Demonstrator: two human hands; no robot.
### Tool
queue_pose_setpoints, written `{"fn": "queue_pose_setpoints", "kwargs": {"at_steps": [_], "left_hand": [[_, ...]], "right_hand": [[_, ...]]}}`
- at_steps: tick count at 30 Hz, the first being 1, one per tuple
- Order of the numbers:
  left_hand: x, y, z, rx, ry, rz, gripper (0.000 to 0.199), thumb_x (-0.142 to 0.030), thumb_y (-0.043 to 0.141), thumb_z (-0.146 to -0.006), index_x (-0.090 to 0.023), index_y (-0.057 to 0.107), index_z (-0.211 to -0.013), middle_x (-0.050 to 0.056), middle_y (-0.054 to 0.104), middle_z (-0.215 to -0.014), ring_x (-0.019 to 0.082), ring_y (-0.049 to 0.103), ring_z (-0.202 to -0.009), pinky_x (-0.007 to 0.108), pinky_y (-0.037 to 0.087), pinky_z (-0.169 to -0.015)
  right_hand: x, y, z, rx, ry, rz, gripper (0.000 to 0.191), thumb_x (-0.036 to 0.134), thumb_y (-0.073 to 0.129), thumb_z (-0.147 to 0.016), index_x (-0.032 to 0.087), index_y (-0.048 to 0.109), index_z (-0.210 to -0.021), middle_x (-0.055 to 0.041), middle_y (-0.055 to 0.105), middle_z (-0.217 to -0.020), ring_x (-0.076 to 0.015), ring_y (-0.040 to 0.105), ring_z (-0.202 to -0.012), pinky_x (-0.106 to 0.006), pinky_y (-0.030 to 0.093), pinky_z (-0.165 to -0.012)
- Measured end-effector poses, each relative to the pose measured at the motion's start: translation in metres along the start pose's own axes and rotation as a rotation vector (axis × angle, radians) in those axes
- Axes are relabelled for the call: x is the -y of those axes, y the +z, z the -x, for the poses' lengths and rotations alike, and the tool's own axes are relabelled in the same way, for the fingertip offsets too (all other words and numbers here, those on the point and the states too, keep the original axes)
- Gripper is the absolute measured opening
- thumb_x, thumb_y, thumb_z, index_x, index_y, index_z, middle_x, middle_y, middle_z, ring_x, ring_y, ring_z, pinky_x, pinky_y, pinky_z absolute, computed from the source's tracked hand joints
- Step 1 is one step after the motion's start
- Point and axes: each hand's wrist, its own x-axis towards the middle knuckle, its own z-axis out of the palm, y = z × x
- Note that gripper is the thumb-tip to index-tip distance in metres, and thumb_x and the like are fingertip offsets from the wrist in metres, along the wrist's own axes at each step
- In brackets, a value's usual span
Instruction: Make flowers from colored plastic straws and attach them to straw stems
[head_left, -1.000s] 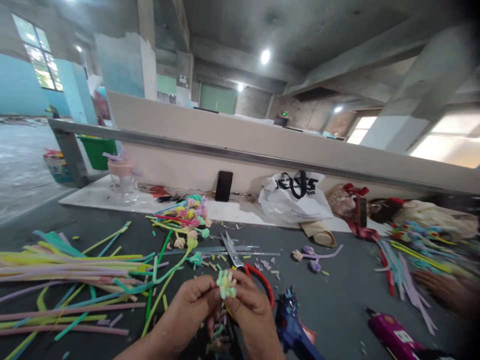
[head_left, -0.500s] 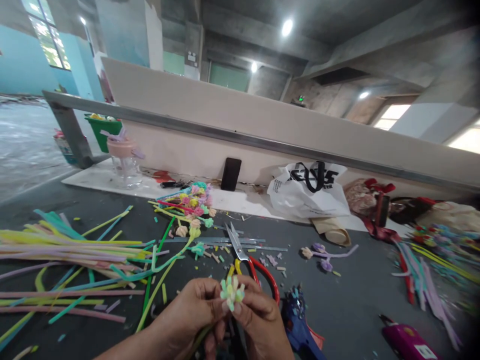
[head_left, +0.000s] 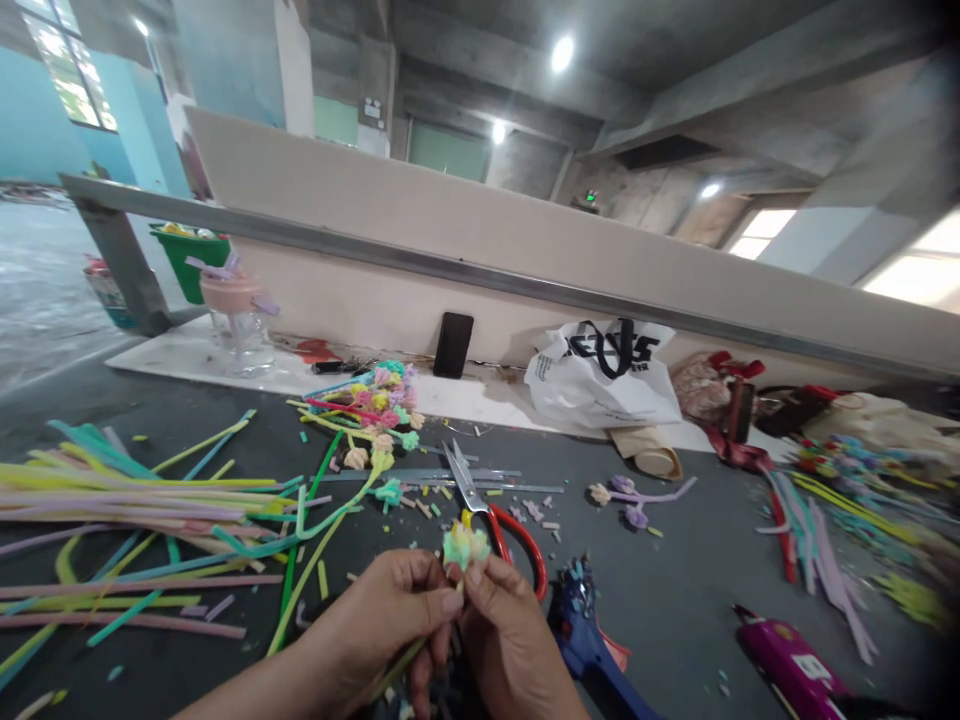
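A small pastel flower (head_left: 465, 546), pale green, yellow and peach, stands up between my fingertips at the lower middle. My left hand (head_left: 405, 610) is closed round its thin stem, and a greenish stem runs down below that hand. My right hand (head_left: 504, 622) pinches just under the flower head, thumb and fingertips together. Right behind the flower lie scissors (head_left: 480, 500) with red and yellow handles, blades spread and pointing away. A blue glue gun (head_left: 589, 640) rests right of my right hand. The lower ends of my fingers are partly hidden.
Coloured strips (head_left: 142, 500) are heaped at left. Finished flowers (head_left: 382, 400) lie behind my hands, and a purple flower stem (head_left: 645, 497) to the right. A phone (head_left: 453, 345), a clear cup (head_left: 238, 325) and a white bag (head_left: 604, 375) line the back. A magenta tool (head_left: 791, 665) is at lower right.
My hands have raised the flower slightly, and its head has turned from facing me to a more side-on, upright view. The whole scene has shifted a little left as my head turned.
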Motion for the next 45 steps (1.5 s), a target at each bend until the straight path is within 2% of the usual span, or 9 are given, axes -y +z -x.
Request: {"fn": "queue_pose_setpoints", "kwargs": {"at_steps": [6, 9, 15, 19, 22, 25, 30, 35, 45], "left_hand": [[-0.002, -0.003, 0.000, 0.017, 0.034, -0.151, 0.033, -0.042, 0.065, -0.064, -0.015, 0.046, -0.069, -0.003, 0.059, -0.048, 0.008, 0.052, -0.033, 0.017, 0.041, -0.035], [-0.003, -0.002, 0.002, 0.043, 0.008, -0.202, 0.027, -0.037, 0.062, -0.066, -0.016, 0.047, -0.072, -0.003, 0.060, -0.050, 0.008, 0.052, -0.035, 0.016, 0.037, -0.036], [0.007, 0.010, 0.003, -0.055, 0.001, -0.331, 0.011, -0.024, 0.052, -0.064, -0.017, 0.044, -0.064, -0.005, 0.055, -0.046, 0.009, 0.050, -0.036, 0.018, 0.035, -0.037], [0.003, 0.011, 0.008, -0.058, 0.099, -0.535, 0.015, -0.028, 0.051, -0.068, -0.017, 0.046, -0.061, -0.005, 0.051, -0.050, 0.009, 0.049, -0.043, 0.020, 0.037, -0.043], [-0.009, 0.005, 0.012, -0.154, 0.209, -0.718, 0.021, -0.034, 0.052, -0.073, -0.016, 0.049, -0.062, -0.004, 0.049, -0.055, 0.010, 0.048, -0.050, 0.019, 0.036, -0.045], [-0.019, 0.000, 0.012, -0.222, 0.262, -0.687, 0.016, -0.032, 0.055, -0.073, -0.017, 0.051, -0.080, -0.003, 0.054, -0.065, 0.011, 0.052, -0.056, 0.020, 0.039, -0.049], [-0.022, -0.002, 0.009, -0.206, 0.309, -0.574, 0.052, -0.022, 0.058, -0.071, -0.025, 0.036, -0.118, -0.002, 0.058, -0.087, 0.009, 0.054, -0.056, 0.020, 0.040, -0.048], [-0.023, -0.001, 0.009, -0.169, 0.298, -0.525, 0.044, -0.031, 0.054, -0.076, -0.024, 0.038, -0.117, -0.001, 0.058, -0.083, 0.010, 0.053, -0.055, 0.021, 0.041, -0.046], [-0.026, -0.008, 0.009, -0.188, 0.357, -0.676, 0.046, -0.018, 0.050, -0.072, -0.023, 0.043, -0.117, -0.002, 0.057, -0.079, 0.010, 0.055, -0.056, 0.020, 0.042, -0.049]], "right_hand": [[0.003, -0.006, -0.004, 0.018, -0.025, -0.060, 0.012, 0.023, 0.071, -0.068, 0.013, 0.065, -0.063, -0.0024, 0.063, -0.062, -0.0107, 0.055, -0.056, -0.022, 0.044, -0.056], [0.006, -0.009, -0.007, -0.053, -0.053, -0.086, 0.011, 0.019, 0.073, -0.065, 0.013, 0.064, -0.063, -0.0015, 0.063, -0.063, -0.0097, 0.055, -0.057, -0.020, 0.044, -0.056], [0.007, -0.012, -0.008, -0.091, 0.015, -0.155, 0.011, 0.017, 0.073, -0.066, 0.012, 0.064, -0.066, -0.0011, 0.061, -0.063, -0.0083, 0.055, -0.057, -0.018, 0.044, -0.057], [0.008, -0.013, -0.009, -0.083, 0.063, -0.168, 0.012, 0.017, 0.073, -0.066, 0.011, 0.064, -0.069, 0.0002, 0.059, -0.060, -0.0063, 0.054, -0.053, -0.016, 0.043, -0.053], [0.010, -0.014, -0.009, 0.001, 0.055, -0.098, 0.013, 0.021, 0.070, -0.069, 0.011, 0.064, -0.073, 0.0029, 0.054, -0.052, -0.0046, 0.048, -0.044, -0.014, 0.039, -0.046], [0.007, -0.012, -0.007, 0.064, 0.019, -0.015, 0.012, 0.022, 0.066, -0.074, 0.012, 0.063, -0.072, 0.0032, 0.053, -0.048, -0.0037, 0.044, -0.038, -0.014, 0.034, -0.041], [0.001, -0.009, -0.002, 0.154, -0.034, 0.095, 0.015, 0.025, 0.061, -0.079, 0.012, 0.060, -0.070, 0.0042, 0.049, -0.042, -0.0033, 0.038, -0.036, -0.015, 0.028, -0.040], [0.001, -0.009, -0.002, 0.167, -0.007, 0.150, 0.018, 0.027, 0.063, -0.077, 0.011, 0.059, -0.070, 0.0049, 0.047, -0.047, -0.0017, 0.033, -0.036, -0.015, 0.023, -0.040], [0.000, -0.009, -0.002, 0.153, 0.000, 0.209, 0.025, 0.034, 0.067, -0.072, 0.013, 0.056, -0.065, 0.0055, 0.047, -0.047, -0.0017, 0.031, -0.034, -0.017, 0.018, -0.037]]}}
